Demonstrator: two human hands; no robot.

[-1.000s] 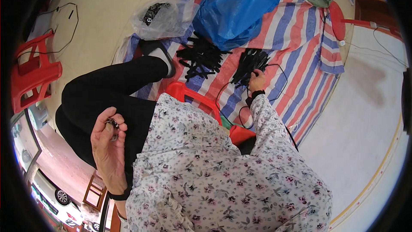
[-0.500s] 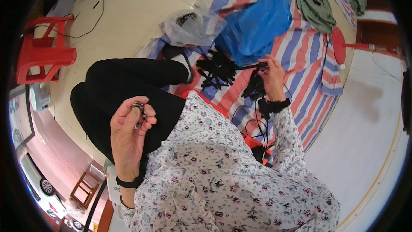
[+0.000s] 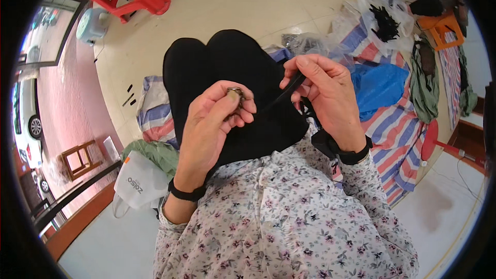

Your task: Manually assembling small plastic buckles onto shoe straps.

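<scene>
Over a tiled floor (image 3: 206, 10), hands pinch: left (image 3: 212, 124) a metal buckle (image 3: 235, 93), right (image 3: 325, 95) a black strap (image 3: 289, 88).

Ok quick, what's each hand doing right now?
Left hand: closed, pinching a small metal ring.
Right hand: closed, pinching a black strap.
</scene>
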